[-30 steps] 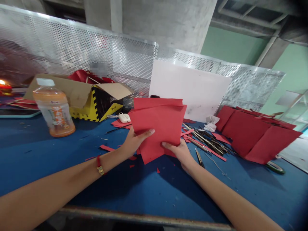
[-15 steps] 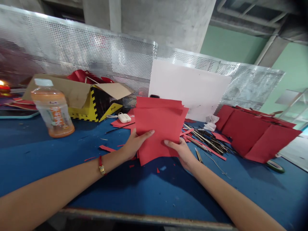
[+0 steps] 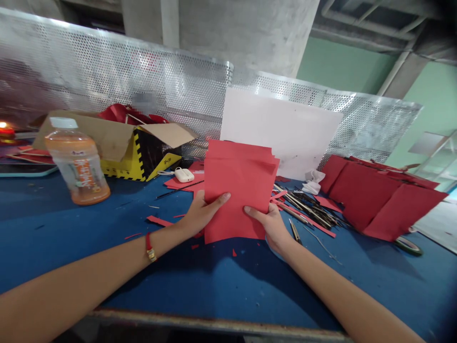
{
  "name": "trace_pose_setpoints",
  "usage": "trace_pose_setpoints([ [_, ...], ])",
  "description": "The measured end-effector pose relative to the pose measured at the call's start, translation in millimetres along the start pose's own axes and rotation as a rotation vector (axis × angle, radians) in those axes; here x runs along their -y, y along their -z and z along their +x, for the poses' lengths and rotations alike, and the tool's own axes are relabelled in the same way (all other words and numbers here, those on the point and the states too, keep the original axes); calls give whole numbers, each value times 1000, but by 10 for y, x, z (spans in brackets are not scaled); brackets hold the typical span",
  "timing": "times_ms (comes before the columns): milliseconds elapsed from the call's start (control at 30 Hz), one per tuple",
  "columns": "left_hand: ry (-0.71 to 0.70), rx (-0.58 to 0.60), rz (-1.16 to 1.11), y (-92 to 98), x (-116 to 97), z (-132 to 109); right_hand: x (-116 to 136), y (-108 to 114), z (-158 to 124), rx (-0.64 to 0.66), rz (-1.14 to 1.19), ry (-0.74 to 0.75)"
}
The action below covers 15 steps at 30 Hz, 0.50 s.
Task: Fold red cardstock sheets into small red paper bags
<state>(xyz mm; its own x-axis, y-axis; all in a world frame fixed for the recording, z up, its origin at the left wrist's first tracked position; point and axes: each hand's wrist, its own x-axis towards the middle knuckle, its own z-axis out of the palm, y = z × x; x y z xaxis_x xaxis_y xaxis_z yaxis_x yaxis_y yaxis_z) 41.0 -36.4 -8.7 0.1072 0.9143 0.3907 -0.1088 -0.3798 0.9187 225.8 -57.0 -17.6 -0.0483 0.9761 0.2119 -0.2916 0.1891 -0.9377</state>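
A stack of red paper sheets (image 3: 237, 190) stands nearly upright in front of me, its lower edge close to the blue table top (image 3: 71, 238). My left hand (image 3: 203, 214) grips the stack's lower left side. My right hand (image 3: 266, 224) holds its lower right side. The sheets' top edges are slightly offset. Red paper scraps (image 3: 159, 221) lie on the table under my left wrist, and a small pair of metal scissors (image 3: 294, 231) lies just beyond my right hand.
A bundle of thin dark sticks (image 3: 303, 207) and folded red sheets (image 3: 371, 200) lie at right. At left stand an orange-drink bottle (image 3: 78, 166) and an open cardboard box (image 3: 117, 147). A white board (image 3: 282, 133) leans against a perforated metal panel (image 3: 107, 81).
The red stack has turned from a tilt to nearly upright and risen slightly. Its sheets look more evenly aligned. Both hands still hold it.
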Motion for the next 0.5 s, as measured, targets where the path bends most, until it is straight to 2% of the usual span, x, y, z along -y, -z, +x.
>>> trace_pose_setpoints([
  [200,-23,-9,-12,-4,4,-1,-23,-7,-13,-7,-2,116],
  [367,107,128,-99,-3,23,5,-10,-19,-5,-43,-32,102],
  [500,126,135,-57,1,51,12,-9,-19,11,-17,-82,62],
])
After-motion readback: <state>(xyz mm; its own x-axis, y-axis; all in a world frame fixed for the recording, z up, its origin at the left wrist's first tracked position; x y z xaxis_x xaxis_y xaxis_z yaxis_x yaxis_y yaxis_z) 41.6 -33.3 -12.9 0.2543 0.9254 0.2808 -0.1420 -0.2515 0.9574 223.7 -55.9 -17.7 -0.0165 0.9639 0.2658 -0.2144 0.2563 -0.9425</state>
